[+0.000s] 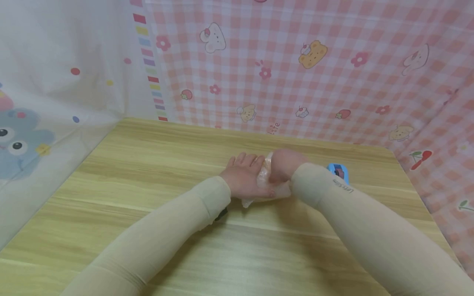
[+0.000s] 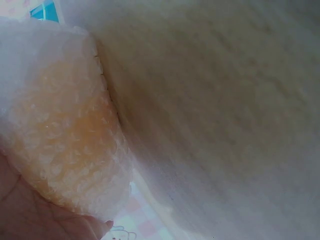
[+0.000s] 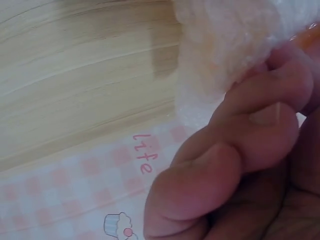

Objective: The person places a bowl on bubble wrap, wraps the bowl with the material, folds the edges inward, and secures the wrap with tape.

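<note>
Near the back middle of the table, a piece of bubble wrap lies bundled between my two hands. Something orange shows through its layers in the left wrist view; its kind is hidden. My left hand lies against the wrap's left side, fingers spread and mostly straight, thumb stretched along the near edge. On the other side my right hand grips the bubble wrap. Its curled fingers show in the right wrist view, with the wrap above them and a bit of bare orange at the upper right.
A blue tape dispenser stands to the right, partly behind my right sleeve. The wood-grain table ends at a pink checked curtain at the back and right. A white printed curtain hangs at the left.
</note>
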Tool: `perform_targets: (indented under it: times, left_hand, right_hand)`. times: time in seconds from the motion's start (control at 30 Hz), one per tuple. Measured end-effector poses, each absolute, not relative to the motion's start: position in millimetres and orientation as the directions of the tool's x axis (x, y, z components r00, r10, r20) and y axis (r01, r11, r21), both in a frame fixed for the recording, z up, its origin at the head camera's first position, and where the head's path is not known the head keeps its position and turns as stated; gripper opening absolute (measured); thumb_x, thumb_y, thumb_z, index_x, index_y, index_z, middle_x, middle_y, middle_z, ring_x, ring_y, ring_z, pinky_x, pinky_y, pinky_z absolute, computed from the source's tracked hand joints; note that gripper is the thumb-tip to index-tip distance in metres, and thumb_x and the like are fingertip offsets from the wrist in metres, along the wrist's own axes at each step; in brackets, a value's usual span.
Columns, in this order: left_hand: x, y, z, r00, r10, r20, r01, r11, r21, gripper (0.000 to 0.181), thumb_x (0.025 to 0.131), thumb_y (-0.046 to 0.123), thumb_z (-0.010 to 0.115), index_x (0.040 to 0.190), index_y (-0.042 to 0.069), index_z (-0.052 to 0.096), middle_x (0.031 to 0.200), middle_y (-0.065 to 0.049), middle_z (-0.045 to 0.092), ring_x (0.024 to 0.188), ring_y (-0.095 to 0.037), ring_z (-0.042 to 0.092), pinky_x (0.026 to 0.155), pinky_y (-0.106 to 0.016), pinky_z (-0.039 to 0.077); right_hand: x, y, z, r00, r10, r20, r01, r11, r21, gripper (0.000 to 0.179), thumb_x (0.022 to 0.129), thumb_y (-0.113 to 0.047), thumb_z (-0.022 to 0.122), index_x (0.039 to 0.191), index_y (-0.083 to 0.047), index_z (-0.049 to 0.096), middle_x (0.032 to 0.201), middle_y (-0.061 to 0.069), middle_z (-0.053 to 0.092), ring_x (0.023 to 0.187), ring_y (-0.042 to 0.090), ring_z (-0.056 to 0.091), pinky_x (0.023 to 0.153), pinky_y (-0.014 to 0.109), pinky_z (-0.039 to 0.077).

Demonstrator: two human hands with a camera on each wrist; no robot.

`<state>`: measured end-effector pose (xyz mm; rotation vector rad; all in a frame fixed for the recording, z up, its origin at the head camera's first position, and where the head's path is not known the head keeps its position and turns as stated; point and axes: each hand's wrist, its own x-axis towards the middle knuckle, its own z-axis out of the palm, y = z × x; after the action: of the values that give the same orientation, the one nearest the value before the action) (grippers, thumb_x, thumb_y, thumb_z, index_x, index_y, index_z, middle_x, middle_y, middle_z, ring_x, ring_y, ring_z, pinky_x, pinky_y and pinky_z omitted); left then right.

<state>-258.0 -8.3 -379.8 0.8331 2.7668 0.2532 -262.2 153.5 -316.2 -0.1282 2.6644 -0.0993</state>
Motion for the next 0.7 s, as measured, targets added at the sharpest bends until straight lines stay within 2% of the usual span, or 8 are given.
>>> perform_targets:
  times: [0.23,0.4,0.47,0.57,0.63,0.7]
  left_hand:
    - [-257.9,-7.9,-380.2,-0.808,0.562,-0.174,0.523,0.822,0.227,0.12,0.085,0.086,0.055,0.17,0.013,0.014,0.175,-0.01,0.021,0.163,-0.037,0.014,0.132,-0.062,0.013]
    - [-258.2,-7.7,-381.0,-0.808,0.562,-0.174,0.525,0.823,0.217,0.12,0.085,0.087,0.055,0.17,0.013,0.014,0.175,-0.009,0.021,0.162,-0.037,0.015,0.132,-0.061,0.014]
    - [-258.1,-7.9,-380.8,-0.809,0.562,-0.172,0.525,0.823,0.218,0.12,0.085,0.087,0.055,0.17,0.013,0.014,0.175,-0.009,0.022,0.162,-0.037,0.015,0.132,-0.061,0.014]
    - [-257.6,-8.0,-380.2,-0.809,0.562,-0.169,0.524,0.822,0.223,0.12,0.085,0.087,0.055,0.17,0.012,0.015,0.174,-0.01,0.022,0.162,-0.038,0.015,0.132,-0.062,0.014]
    - [-257.2,-7.9,-379.6,-0.81,0.563,-0.168,0.524,0.821,0.225,0.12,0.085,0.087,0.056,0.17,0.012,0.015,0.174,-0.01,0.023,0.162,-0.038,0.015,0.132,-0.062,0.014]
    - [-256.7,-7.8,-379.2,-0.81,0.562,-0.168,0.524,0.821,0.226,0.12,0.085,0.086,0.056,0.17,0.012,0.015,0.174,-0.011,0.023,0.162,-0.038,0.016,0.132,-0.062,0.015]
  right_hand:
    - [-265.0,166.2,-315.3,-0.875,-0.115,-0.47,-0.059,0.989,-0.133,0.043,0.088,-0.039,0.082,0.107,-0.002,0.074,0.107,0.012,0.074,0.1,0.027,0.069,0.091,0.042,0.059]
    - [-266.7,175.0,-316.8,-0.847,-0.059,-0.528,0.048,0.981,-0.188,0.054,0.088,-0.048,0.082,0.114,-0.002,0.074,0.11,0.013,0.074,0.102,0.029,0.068,0.089,0.043,0.058]
    - [-267.8,177.4,-318.8,-0.833,-0.02,-0.553,0.117,0.97,-0.211,0.053,0.087,-0.05,0.083,0.113,-0.004,0.075,0.103,0.01,0.071,0.093,0.025,0.065,0.082,0.038,0.056]
    - [-269.1,180.4,-322.7,-0.819,0.013,-0.574,0.175,0.958,-0.227,0.051,0.087,-0.052,0.083,0.107,-0.006,0.075,0.083,0.003,0.061,0.072,0.017,0.054,0.066,0.029,0.046]
    - [-269.9,182.5,-324.9,-0.808,0.022,-0.589,0.203,0.948,-0.243,0.049,0.087,-0.052,0.083,0.105,-0.007,0.075,0.078,0.0,0.055,0.068,0.015,0.048,0.062,0.027,0.041]
    - [-270.2,184.4,-326.9,-0.798,0.019,-0.603,0.22,0.94,-0.261,0.049,0.088,-0.052,0.082,0.107,-0.007,0.075,0.077,-0.001,0.054,0.068,0.016,0.049,0.062,0.027,0.041]
